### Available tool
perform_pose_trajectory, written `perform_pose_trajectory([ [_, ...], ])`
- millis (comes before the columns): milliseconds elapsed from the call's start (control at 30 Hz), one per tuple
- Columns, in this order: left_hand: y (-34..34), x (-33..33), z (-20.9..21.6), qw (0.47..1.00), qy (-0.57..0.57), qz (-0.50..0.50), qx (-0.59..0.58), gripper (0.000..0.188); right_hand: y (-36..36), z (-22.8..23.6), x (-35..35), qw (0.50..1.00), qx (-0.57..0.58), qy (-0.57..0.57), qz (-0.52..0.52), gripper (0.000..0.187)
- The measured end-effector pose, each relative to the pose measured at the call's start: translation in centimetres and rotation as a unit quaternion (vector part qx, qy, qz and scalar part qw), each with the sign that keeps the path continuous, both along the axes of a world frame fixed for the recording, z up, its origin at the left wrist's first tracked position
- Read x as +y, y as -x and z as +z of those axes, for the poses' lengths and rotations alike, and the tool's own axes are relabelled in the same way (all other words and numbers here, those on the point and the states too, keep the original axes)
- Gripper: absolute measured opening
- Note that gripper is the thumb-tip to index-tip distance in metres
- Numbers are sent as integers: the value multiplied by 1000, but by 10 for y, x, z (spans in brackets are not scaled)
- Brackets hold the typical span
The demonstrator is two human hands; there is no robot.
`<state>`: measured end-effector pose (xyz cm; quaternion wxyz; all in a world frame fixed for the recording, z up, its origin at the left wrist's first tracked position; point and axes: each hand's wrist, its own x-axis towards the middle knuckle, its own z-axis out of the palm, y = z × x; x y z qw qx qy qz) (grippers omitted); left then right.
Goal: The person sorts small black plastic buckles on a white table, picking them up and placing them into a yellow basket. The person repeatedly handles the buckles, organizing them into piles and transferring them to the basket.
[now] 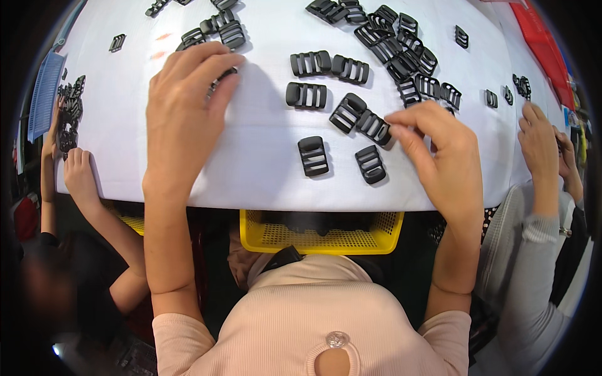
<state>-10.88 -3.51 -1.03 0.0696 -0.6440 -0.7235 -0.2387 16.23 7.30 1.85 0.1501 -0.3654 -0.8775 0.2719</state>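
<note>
My left hand (185, 106) is closed with thumb and fingers around a black plastic strap buckle (216, 83), mostly hidden by the fingers. My right hand (444, 153) pinches the end of another black buckle (374, 128), which lies against a buckle (348, 113) on its left. Close by are loose buckles: one (370, 165) just below, one (313, 156) further left, and one (306, 95) higher up. Above them a pair lies end to end, a left one (310, 63) and a right one (350, 69).
A long heap of buckles (401, 59) runs along the far right, with a smaller group (222, 28) beyond my left hand. A yellow basket (251, 238) sits below the edge of the white-covered table (251, 182). Co-workers' hands work at left (80, 172) and right (538, 141).
</note>
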Motion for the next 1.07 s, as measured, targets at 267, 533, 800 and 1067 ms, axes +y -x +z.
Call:
perform_pose_trajectory([
  [267, -23, -18, 18, 984, -9, 21, -175, 26, 33, -17, 21, 993, 7, -117, 19, 22],
  [533, -24, -36, 9, 964, 63, -66, -249, 48, 10, -2, 5, 999, 31, -11, -3, 18],
  [800, -25, -38, 7, 956, 99, -64, -268, 52, -25, 8, -15, 996, 49, 67, 34, 29],
  [1067, -27, -37, 6, 963, 75, -70, -247, 50, -14, 5, -18, 990, -74, 25, 115, 52],
])
